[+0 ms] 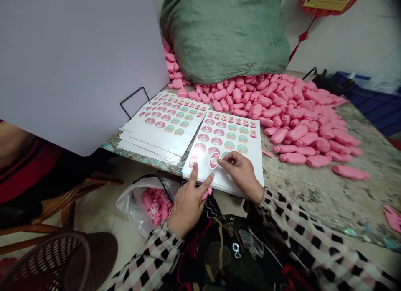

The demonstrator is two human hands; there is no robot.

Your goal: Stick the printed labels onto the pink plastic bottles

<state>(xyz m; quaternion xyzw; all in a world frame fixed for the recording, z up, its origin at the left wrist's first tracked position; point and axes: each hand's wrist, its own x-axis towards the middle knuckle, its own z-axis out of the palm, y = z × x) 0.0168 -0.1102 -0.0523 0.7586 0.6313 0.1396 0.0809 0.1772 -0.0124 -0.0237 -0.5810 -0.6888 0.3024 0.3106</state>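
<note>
A pale oval sticker with a pink print (pixel 214 160) is pinched between the thumb and forefinger of my right hand (pixel 239 172), lifted at one edge over the sticker sheet (pixel 230 180). My left hand (pixel 189 199) lies at the sheet's near edge, with two digits stretched onto the paper. Under that hand a small pink plastic bottle (pixel 207 193) peeks out, apparently held by the curled fingers; most of it is hidden. Rows of pink and green stickers cover the sheet, which tops a stack.
More sticker sheets (pixel 163 140) lie fanned at left. Pink bottles (pixel 294 111) are heaped behind and right, below a green sack (pixel 225 36). A plastic bag (pixel 131 203) with labelled bottles hangs below the table edge. A grey panel (pixel 84 65) blocks the left; a plastic basket (pixel 53 261) stands below.
</note>
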